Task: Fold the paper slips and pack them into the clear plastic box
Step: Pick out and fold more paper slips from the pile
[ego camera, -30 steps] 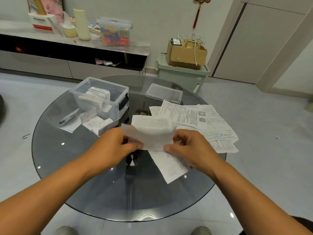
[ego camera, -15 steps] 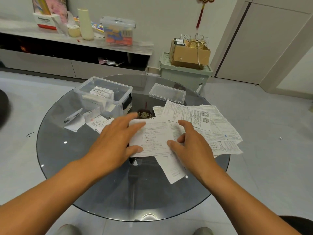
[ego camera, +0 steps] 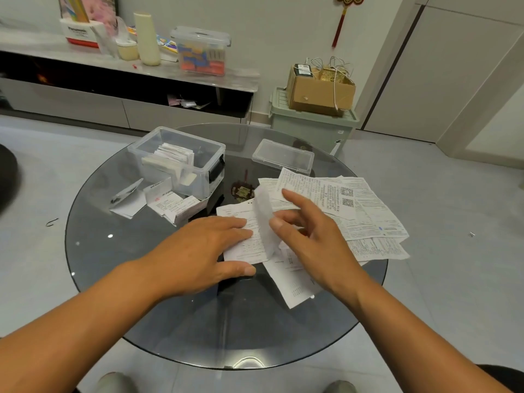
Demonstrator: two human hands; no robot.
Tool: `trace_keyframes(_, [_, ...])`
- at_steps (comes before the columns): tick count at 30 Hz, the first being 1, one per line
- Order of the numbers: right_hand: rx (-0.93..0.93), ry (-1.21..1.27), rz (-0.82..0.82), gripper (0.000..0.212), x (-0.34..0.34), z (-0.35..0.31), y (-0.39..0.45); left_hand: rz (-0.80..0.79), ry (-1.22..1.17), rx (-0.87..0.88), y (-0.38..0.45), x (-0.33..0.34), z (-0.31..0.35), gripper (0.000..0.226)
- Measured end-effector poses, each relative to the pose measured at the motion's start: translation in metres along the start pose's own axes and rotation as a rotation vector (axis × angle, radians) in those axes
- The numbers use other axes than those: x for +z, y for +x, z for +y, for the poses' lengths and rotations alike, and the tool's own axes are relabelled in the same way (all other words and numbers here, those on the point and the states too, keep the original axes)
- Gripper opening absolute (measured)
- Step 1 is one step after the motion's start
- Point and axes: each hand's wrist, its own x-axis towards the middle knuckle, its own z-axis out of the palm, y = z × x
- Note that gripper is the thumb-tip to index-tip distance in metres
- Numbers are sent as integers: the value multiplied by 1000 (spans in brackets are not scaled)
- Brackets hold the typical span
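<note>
Head view, from the left: a small folded slip (ego camera: 126, 199) and 2 or 3 more folded slips (ego camera: 173, 204) lie on the round glass tabletop (ego camera: 119, 279), just in front of the clear plastic box (ego camera: 181, 160). The box stands open at the far left of the tabletop, with a stack of folded slips (ego camera: 170, 158) standing inside it. Its lid (ego camera: 283, 156) lies apart, farther right, near the far edge.

My left hand (ego camera: 198, 251) lies flat, fingers straight, pressing down the left half of the slip I am folding (ego camera: 243, 239); its grip holds nothing. The right part of that slip stands up as a pale flap (ego camera: 265, 222) between my 2 hands. My right hand (ego camera: 314, 239) has that flap pinched between thumb and a curled finger, while the forefinger points out over the loose papers.

Under and beyond my right hand a spread of unfolded printed slips (ego camera: 354, 211) covers the right side of the tabletop, overlapping one another. A long narrow slip (ego camera: 295, 287) pokes out toward me from under my right wrist.
</note>
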Motion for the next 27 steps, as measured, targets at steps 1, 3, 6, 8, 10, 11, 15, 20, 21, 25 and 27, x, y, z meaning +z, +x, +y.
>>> trace_keyframes(1, [-11, -14, -52, 51, 1, -2, -2, 1, -33, -10, 0, -1, 0, 80])
trace_keyframes(3, [-29, -62, -138, 50, 3, -5, -6, 22, -132, -56, -2, -4, 2, 73])
trace_keyframes(6, [-120, -236, -204, 56, 6, -5, -8, 98, -299, -99, -3, -9, 4, 83])
trace_keyframes(8, [-185, -393, -249, 49, 8, 3, -6, 130, -359, -94, -4, -15, 3, 100])
trace_keyframes(10, [-199, -514, -295, 43, 8, 11, -4, 135, -331, -81, -6, -20, 2, 110])
trace_keyframes(11, [-212, -558, -310, 42, 7, 14, -4, 127, -275, -87, -7, -21, 3, 105])
trace_keyframes(15, [-293, -571, -340, 39, 3, 17, -3, 85, -52, -140, -6, -18, 3, 88])
trace_keyframes(20, [-310, -420, -243, 22, 2, 19, 0, -129, -69, -131, -8, -16, 4, 82])
trace_keyframes(21, [-311, -424, -202, 25, 4, 20, 1, -149, -93, -129, -8, -17, 3, 84])
trace_keyframes(25, [-260, -512, -132, 45, 6, 21, 8, -173, -19, -68, -4, -18, -5, 96])
trace_keyframes(27, [-163, -514, -134, 56, 9, 18, 11, -215, -17, -53, -5, -20, -9, 101])
